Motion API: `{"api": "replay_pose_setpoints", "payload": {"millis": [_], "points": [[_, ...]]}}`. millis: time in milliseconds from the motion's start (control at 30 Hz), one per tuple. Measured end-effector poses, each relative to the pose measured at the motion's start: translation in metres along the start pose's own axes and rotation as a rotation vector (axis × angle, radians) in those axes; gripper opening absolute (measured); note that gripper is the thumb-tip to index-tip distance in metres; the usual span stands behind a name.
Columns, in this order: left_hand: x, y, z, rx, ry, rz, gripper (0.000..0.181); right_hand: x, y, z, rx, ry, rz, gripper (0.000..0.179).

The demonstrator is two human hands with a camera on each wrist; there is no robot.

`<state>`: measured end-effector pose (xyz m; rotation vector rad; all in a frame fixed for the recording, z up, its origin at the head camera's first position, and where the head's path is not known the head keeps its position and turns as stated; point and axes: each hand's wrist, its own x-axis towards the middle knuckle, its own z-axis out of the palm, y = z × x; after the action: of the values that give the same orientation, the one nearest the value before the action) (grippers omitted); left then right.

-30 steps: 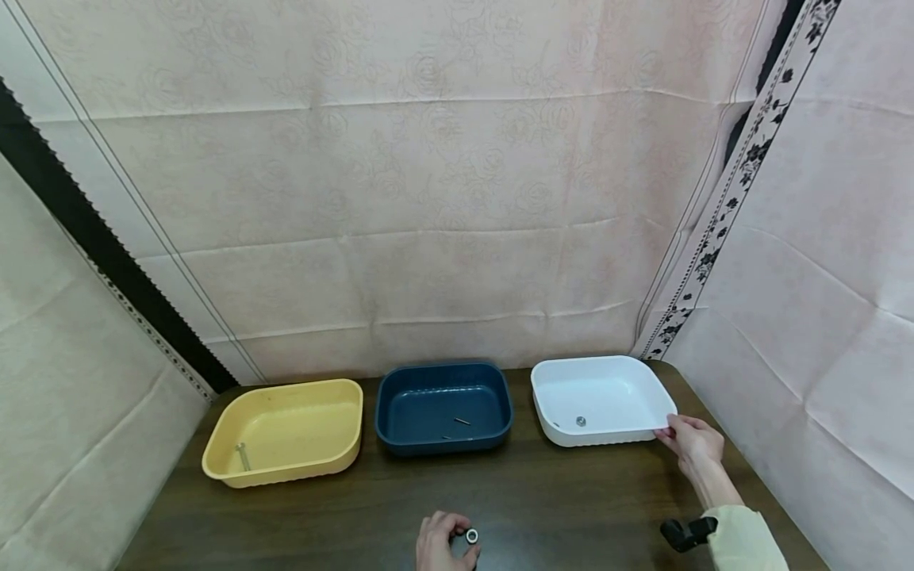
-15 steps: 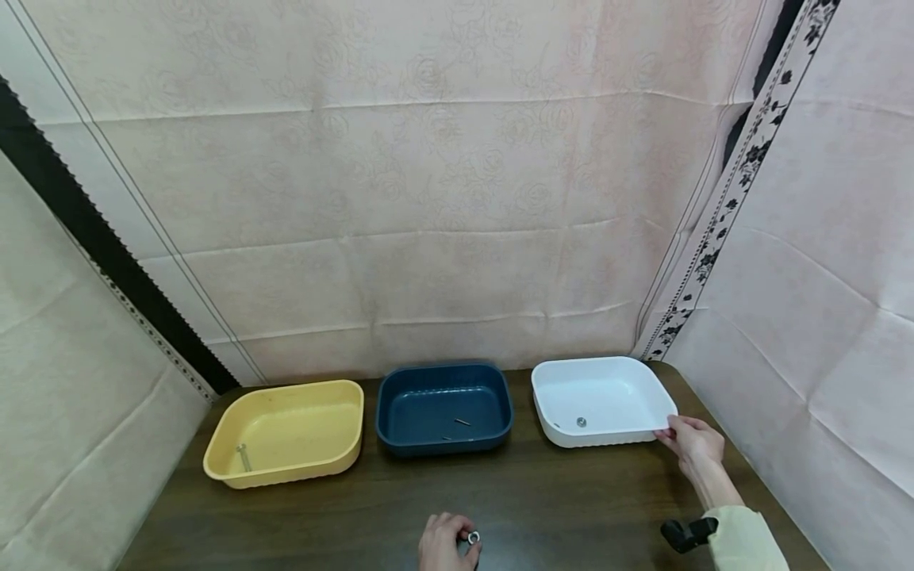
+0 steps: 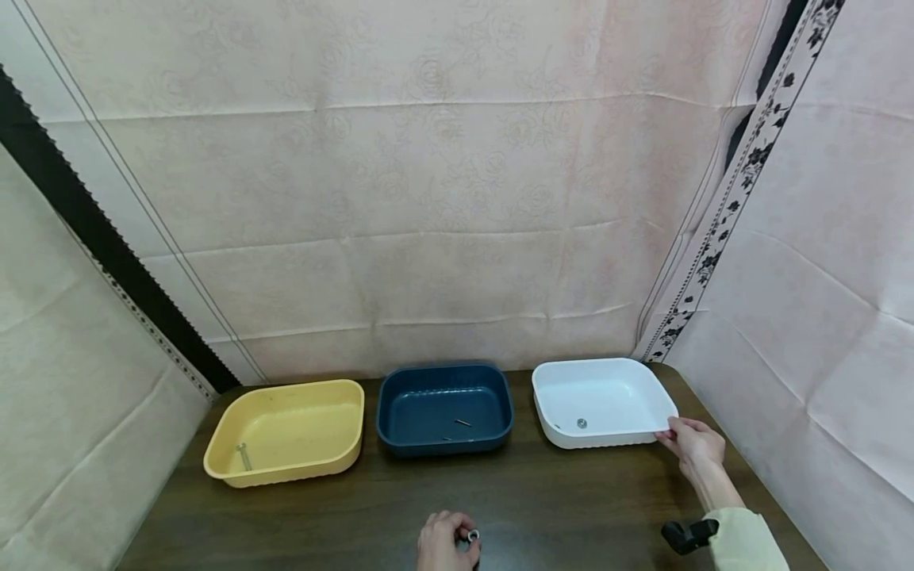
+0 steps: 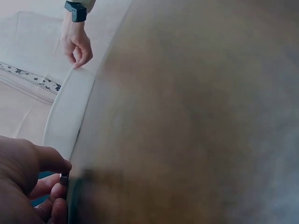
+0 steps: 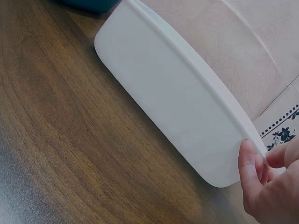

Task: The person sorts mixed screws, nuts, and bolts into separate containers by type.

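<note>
At the bottom of the head view my left hand pinches a small ring-shaped metal nut between thumb and fingers, above the table. The left wrist view shows the same nut as a dark metallic bit at the fingertips. My right hand grips the near right corner of the white tray, its thumb and fingers on either side of the rim. That rim grip shows closely in the right wrist view, with the fingers against the outer wall. Inside the white tray lies another small nut.
Left of the white tray, a dark blue tray holds thin metal pins. Farther left, a yellow tray contains a long bolt. All stand on the brown wooden table, before a patterned cloth backdrop.
The nut has turned a little in my left fingers, its round opening less squarely toward the head camera now. My right hand stays on the tray's corner.
</note>
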<state>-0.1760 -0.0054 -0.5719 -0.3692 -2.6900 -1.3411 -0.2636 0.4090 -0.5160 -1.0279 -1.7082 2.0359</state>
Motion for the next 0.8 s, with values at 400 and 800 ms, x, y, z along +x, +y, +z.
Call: {"api": "replay_pose_setpoints", "payload": {"millis": [400, 800], "points": [[0.027, 0.036, -0.007, -0.073, -0.016, -0.040, 0.015, 0.005, 0.001, -0.001, -0.032, 0.018, 0.016, 0.031], [0.074, 0.079, 0.006, -0.133, 0.142, 0.183, 0.013, 0.002, 0.000, 0.001, -0.036, 0.010, 0.006, 0.031]]}}
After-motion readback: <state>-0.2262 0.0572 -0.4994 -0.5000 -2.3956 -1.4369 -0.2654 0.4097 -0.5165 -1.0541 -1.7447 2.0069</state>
